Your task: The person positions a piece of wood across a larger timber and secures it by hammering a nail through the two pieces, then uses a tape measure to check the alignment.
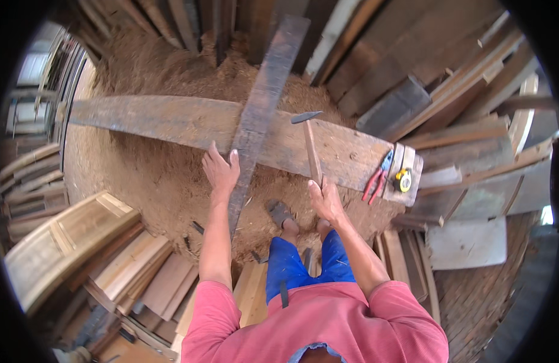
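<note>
A narrow dark board (262, 100) lies crosswise over a long, wide weathered plank (170, 118). Beside the dark board's left edge is my left hand (220, 170), its fingers apart and nothing in it. The thumb comes close to the board; whether it touches, I cannot tell. My right hand (326, 199) is wrapped round the lower handle of a hammer (314, 151). The hammer's dark metal head points away from me, over the wide plank, right of the dark board. Pliers (377, 176) with red handles and a yellow and black tape measure (403, 180) rest at the plank's right end.
Sawdust (164, 163) covers the ground around the plank. Light wooden panels (71, 245) and stacked boards (131, 263) stand at the lower left. More timber (467, 130) leans along the right and back. A pale sheet (467, 243) lies at the right.
</note>
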Available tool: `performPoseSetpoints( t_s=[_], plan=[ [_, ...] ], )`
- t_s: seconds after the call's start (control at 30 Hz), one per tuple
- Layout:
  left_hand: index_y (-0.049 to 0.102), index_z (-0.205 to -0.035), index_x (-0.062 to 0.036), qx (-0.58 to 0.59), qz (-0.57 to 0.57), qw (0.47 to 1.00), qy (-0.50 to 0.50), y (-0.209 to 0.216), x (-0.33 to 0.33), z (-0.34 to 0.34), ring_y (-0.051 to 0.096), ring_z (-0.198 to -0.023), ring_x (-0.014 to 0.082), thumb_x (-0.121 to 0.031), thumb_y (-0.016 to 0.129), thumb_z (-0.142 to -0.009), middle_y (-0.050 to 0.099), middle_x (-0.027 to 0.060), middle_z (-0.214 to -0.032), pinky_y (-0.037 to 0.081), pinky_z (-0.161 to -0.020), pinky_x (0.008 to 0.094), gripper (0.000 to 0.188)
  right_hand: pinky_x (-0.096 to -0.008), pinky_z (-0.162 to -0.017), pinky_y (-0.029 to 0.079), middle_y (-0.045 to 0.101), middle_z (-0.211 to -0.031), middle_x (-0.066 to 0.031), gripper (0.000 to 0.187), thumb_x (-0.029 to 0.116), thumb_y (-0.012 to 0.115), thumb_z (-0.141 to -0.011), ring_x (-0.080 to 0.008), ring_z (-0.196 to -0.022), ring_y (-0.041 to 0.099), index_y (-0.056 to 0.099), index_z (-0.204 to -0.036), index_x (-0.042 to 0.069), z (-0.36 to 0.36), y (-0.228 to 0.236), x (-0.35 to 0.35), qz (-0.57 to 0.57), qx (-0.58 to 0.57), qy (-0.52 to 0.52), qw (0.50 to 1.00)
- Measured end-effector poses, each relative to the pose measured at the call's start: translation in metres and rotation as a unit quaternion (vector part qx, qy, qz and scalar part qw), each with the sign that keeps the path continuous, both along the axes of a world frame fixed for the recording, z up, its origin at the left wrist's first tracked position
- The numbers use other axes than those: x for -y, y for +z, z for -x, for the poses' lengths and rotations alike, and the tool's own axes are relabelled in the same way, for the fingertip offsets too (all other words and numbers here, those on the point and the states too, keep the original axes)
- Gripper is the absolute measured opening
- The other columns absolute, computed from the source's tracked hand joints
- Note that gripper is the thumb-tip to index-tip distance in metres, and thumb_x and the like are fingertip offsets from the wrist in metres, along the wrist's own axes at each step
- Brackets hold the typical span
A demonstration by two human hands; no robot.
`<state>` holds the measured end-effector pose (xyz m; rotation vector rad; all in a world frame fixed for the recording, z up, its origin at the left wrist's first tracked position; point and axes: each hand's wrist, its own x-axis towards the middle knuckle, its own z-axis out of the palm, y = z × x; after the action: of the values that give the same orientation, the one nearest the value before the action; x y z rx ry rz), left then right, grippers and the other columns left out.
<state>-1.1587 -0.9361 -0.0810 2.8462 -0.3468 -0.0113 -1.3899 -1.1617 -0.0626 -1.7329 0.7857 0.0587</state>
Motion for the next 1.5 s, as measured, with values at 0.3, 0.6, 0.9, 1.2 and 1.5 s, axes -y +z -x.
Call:
performPoseSetpoints(
  t_s=[0.3,0.6,0.9,1.2,1.5],
  plan=[
    [0.034,-0.158,-0.0132,-0.043,-0.101,0.989,-0.096,-0.001,0.125,-0.035,0.050,-0.124,0.0470,-0.048,0.079,-0.078,0.054,0.0300,-0.131,0.040,-0.107,0.0537,0.098,-0.0573,-0.075,0.049,0.064,-0.081,-0.0335,0.037,0.033,0.062,-0.098,-0.0532,-0.087,0.065,0.056,-0.101,-0.004,0.074,-0.010,0.048,-0.011,-0.098,-0.019,0.995],
    [0.034,-0.159,-0.0133,-0.069,-0.132,0.985,-0.092,0.008,0.123,-0.044,0.048,-0.131,0.0500,-0.052,0.078,-0.079,0.052,0.0306,-0.140,0.042,-0.109,0.0540,0.100,-0.0614,-0.085,0.049,0.067,-0.098,-0.0369,0.071,0.024,0.055,-0.101,-0.0581,-0.093,0.064,0.022,-0.162,0.009,0.029,0.034,0.082,-0.039,-0.092,0.087,0.991],
    [0.053,-0.147,-0.0058,-0.263,0.166,0.950,-0.034,0.022,0.069,-0.121,0.049,-0.140,0.0381,-0.044,0.056,-0.100,0.059,0.0270,-0.140,0.038,-0.116,0.0459,0.060,-0.0541,-0.084,0.052,0.067,-0.098,-0.0323,0.065,0.026,0.052,-0.103,-0.0470,-0.090,0.069,0.027,-0.161,0.012,-0.079,0.121,0.099,0.026,0.020,0.092,0.995],
    [0.050,-0.147,-0.0104,0.060,-0.012,0.987,-0.150,-0.017,-0.003,-0.149,0.034,-0.143,0.0483,-0.035,0.058,-0.096,0.040,0.0247,-0.155,0.026,-0.118,0.0618,0.057,-0.0269,-0.052,0.039,0.057,-0.073,-0.0051,0.055,0.041,0.049,-0.107,-0.0127,-0.060,0.051,0.042,-0.141,-0.002,-0.124,0.065,0.074,0.194,0.304,0.078,0.929],
    [0.045,-0.148,-0.0022,0.002,0.124,0.987,-0.106,-0.019,-0.034,-0.133,0.030,-0.145,0.0502,-0.033,0.061,-0.095,0.035,0.0299,-0.156,0.020,-0.120,0.0638,0.063,-0.0590,-0.074,0.052,0.069,-0.093,-0.0314,0.060,0.038,0.053,-0.103,-0.0507,-0.085,0.068,0.043,-0.137,-0.009,-0.132,-0.027,0.043,0.340,-0.235,0.177,0.893]
  ],
)
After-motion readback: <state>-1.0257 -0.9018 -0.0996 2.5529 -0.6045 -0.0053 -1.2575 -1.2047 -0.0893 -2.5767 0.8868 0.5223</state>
